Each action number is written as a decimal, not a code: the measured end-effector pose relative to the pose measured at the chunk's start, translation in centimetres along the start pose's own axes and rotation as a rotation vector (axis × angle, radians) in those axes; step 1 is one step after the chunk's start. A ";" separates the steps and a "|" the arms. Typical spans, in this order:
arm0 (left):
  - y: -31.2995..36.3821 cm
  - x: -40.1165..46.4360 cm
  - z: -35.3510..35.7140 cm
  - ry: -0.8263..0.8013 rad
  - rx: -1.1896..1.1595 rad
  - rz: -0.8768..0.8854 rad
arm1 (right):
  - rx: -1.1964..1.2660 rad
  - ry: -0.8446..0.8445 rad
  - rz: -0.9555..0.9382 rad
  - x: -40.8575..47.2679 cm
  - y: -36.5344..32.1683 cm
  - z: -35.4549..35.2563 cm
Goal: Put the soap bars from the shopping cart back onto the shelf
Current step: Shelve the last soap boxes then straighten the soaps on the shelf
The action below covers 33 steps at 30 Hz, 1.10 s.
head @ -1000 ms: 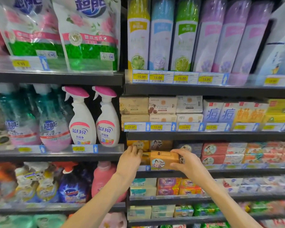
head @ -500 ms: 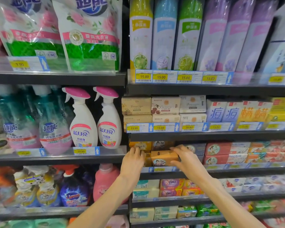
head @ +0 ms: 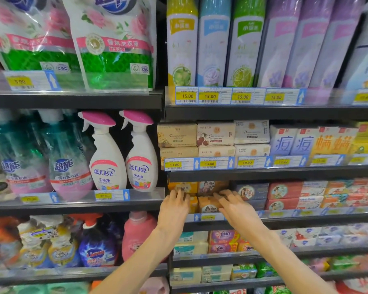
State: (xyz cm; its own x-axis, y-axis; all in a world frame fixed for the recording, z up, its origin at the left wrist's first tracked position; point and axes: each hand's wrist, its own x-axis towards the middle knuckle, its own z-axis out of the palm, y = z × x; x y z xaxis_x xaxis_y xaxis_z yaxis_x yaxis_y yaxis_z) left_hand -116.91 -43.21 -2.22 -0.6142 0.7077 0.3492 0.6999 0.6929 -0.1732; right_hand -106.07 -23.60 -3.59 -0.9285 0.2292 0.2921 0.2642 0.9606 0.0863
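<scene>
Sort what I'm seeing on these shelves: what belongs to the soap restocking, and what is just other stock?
Job:
- orange soap box, on the shelf under the fingers
- right hand touching it
- left hand at the yellow soap boxes
- soap shelf

Other stock:
- white spray bottles
- green refill pouches
- tall air-freshener cans
- pink detergent bottle

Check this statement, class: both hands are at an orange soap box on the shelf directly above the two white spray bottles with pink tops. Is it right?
Not quite. In the head view, the left hand and right hand are at the orange soap box, but its shelf lies to the right of the white spray bottles, slightly lower, not above them.
</scene>
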 end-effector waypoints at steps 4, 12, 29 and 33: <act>-0.1 0.0 0.1 -0.004 -0.001 0.000 | 0.001 0.072 -0.005 0.2 -1.1 -0.6; 0.1 0.1 0.1 0.033 -0.012 0.014 | -0.035 0.168 0.045 0.8 -2.1 -1.1; 0.9 -4.7 -2.2 0.027 -0.081 0.053 | 0.220 0.215 -0.133 -0.8 -4.5 -0.7; 0.1 -9.3 -1.6 0.040 -0.139 0.007 | 0.298 0.162 -0.272 -1.7 -6.7 0.6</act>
State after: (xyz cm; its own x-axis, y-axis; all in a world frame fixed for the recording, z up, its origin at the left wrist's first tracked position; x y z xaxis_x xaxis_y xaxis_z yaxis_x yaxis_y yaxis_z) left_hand -110.51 -49.93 -3.98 -0.5962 0.7044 0.3852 0.7495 0.6603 -0.0475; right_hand -106.41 -30.38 -5.27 -0.8947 -0.0430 0.4445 -0.0928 0.9915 -0.0908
